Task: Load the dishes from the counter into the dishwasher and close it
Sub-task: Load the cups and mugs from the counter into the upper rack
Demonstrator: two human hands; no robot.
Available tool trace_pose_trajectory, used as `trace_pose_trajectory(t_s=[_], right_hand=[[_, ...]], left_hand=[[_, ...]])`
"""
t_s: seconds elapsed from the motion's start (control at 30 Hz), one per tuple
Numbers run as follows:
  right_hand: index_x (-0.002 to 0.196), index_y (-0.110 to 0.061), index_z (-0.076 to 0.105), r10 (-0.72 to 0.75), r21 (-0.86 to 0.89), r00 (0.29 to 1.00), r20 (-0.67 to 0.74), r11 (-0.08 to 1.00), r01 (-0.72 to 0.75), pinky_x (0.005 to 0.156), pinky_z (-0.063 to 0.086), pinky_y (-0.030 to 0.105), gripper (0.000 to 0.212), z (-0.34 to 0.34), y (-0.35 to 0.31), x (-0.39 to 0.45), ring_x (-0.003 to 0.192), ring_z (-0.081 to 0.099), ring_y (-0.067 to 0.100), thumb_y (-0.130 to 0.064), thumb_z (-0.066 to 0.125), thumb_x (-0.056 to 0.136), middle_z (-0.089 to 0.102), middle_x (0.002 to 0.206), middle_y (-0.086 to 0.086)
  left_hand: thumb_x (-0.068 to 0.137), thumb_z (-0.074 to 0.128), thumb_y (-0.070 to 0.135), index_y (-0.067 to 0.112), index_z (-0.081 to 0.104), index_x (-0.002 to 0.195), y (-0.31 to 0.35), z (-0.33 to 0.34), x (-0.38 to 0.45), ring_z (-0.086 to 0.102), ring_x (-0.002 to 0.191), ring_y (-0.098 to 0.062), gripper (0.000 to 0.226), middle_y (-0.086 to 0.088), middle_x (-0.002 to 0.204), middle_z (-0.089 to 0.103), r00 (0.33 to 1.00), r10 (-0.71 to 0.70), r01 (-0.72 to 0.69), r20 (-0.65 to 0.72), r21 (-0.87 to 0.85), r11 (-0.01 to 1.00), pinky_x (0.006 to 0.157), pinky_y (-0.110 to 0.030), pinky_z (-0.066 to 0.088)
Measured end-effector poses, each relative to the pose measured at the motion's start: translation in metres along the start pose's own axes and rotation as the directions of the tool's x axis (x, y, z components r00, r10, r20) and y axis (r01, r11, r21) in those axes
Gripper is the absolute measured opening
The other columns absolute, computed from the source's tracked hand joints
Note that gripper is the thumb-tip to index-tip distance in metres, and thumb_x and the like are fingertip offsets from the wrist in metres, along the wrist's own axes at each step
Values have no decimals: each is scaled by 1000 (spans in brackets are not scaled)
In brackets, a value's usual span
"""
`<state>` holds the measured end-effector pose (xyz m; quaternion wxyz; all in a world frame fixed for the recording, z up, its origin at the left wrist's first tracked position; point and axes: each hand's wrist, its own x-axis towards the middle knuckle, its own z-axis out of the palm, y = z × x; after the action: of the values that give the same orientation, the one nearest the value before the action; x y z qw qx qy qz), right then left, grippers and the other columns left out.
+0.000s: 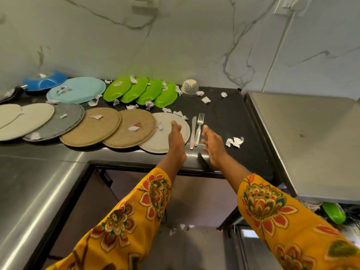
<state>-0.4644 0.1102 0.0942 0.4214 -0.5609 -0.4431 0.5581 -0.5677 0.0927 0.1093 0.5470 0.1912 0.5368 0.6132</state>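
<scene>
A row of overlapping round plates lies on the black counter (224,115): cream, grey (64,119), two tan (97,125), and a pale plate (161,137) at the right end. Behind them sit a light-blue plate (78,90), a blue dish (46,80), several green dishes (142,92) and an upturned patterned bowl (190,86). A knife (193,131) and fork (199,127) lie side by side right of the pale plate. My left hand (176,141) hovers open over the pale plate's right edge. My right hand (213,145) is open just right of the cutlery.
Crumpled paper scraps (234,142) are scattered over the plates and counter. A steel surface (311,137) stands at the right, another steel counter (29,191) at the left. A green dish (334,212) shows below the right surface. A marble wall rises behind.
</scene>
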Motion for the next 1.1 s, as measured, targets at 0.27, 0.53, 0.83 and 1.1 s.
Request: trace_pose_trajectory(t_s=[0.27,0.53,0.83,1.1], right_hand=[[116,-9,58,15,62,1000,-14,998,-14,93,41,37,42,15,-24,50,123,49,31,-43,49,93,56,128,15],[133,-13,49,-1,29,1000,5,1000,1,93,37,33,51,19,-51,131,123,48,26,-45,46,94,50,136,9],[136,-14,47,49,73,999,25,996,-50,96,37,32,65,33,-65,230,124,48,24,-61,31,93,48,139,6],[145,-22,34,83,34,994,69,996,-85,114,26,40,69,43,-58,305,137,33,24,-65,28,91,36,149,4]], left_hand=[[100,23,50,12,37,143,27,15,47,28,141,-21,60,-3,152,33,1000,0,-1,23,54,999,116,-38,20],[100,25,49,12,33,145,45,46,118,24,143,-18,59,-1,153,31,999,19,-21,33,77,997,116,-38,20],[101,22,48,9,29,147,57,74,210,22,144,-22,60,-5,155,26,1000,-5,6,-8,97,995,114,-39,21],[99,23,54,11,34,146,50,98,276,19,144,-20,64,-4,154,28,999,-47,49,-20,92,995,112,-38,18]])
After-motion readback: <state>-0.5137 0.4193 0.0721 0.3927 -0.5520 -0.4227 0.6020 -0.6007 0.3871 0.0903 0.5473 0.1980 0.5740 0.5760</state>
